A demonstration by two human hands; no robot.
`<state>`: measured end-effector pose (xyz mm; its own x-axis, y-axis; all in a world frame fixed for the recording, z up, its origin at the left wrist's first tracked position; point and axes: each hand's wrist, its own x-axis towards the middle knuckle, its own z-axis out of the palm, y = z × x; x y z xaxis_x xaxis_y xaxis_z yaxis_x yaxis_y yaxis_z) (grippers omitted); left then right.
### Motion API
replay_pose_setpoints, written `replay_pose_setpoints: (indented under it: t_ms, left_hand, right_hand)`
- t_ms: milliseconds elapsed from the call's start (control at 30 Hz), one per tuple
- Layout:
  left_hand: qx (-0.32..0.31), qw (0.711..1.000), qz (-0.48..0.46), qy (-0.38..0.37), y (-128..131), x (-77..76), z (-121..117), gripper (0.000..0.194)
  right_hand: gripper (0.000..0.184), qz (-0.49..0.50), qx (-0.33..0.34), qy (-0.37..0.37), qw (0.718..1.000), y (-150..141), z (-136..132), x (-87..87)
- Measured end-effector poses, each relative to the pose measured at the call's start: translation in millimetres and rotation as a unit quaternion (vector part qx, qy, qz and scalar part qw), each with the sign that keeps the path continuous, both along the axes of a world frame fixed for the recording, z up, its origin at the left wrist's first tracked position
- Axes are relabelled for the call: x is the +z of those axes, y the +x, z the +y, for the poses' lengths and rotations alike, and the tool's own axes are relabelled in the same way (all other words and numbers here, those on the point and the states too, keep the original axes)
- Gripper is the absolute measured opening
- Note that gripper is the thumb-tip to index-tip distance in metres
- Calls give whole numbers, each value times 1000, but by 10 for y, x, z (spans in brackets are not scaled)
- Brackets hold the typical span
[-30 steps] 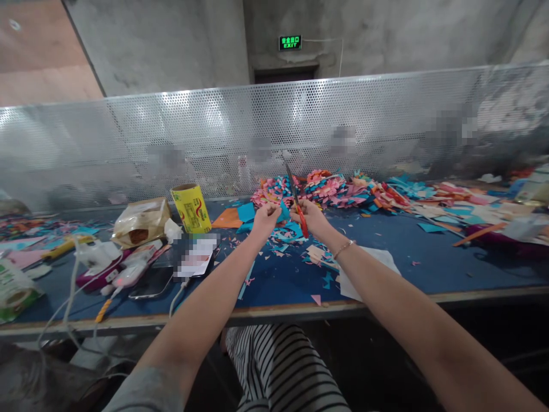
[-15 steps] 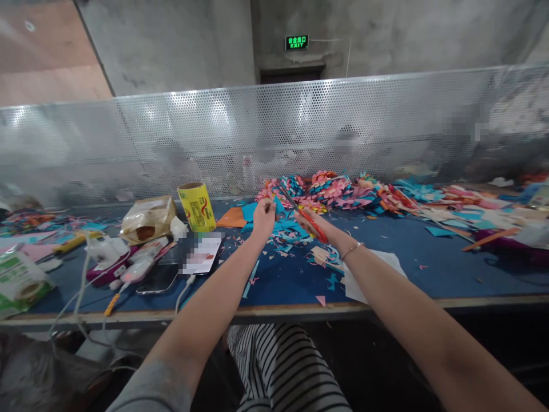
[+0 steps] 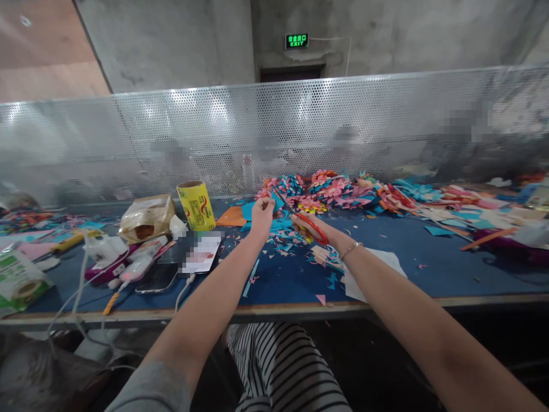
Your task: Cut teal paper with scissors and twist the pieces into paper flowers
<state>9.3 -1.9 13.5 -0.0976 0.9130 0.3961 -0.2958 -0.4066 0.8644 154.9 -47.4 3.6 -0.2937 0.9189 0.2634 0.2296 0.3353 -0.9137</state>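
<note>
My right hand grips red-handled scissors, blades angled up and left toward my left hand. My left hand pinches a small piece of blue paper just above the blue table top. The blade tips reach the paper between the two hands. Under the hands lies a scatter of blue and pink paper scraps. Behind them sits a heap of cut pink, blue and orange paper flowers.
A yellow roll, a brown bag, an orange sheet, phones with charging cables and a white sheet lie on the table. A perforated metal screen runs along the far edge. More paper litters the right end.
The scissors have swung down from nearly upright to a low slant pointing left. Both hands stay close together over the scraps; the view has shifted slightly.
</note>
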Motion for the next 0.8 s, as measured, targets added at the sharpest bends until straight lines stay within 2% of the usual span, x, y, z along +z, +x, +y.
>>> replay_pose_setpoints:
  t_ms: [200, 433, 800]
  left_hand:
    - [10, 1000, -6, 8, -1, 3, -19, 21]
    - [16, 1000, 8, 18, -18, -8, 3, 20]
    - [26, 1000, 8, 5, -23, 22, -19, 16]
  right_hand:
    - [47, -5, 33, -11, 999, 4, -14, 21]
    - [45, -22, 39, -16, 999, 5, -51, 44]
    - [48, -80, -15, 12, 997, 6, -32, 55]
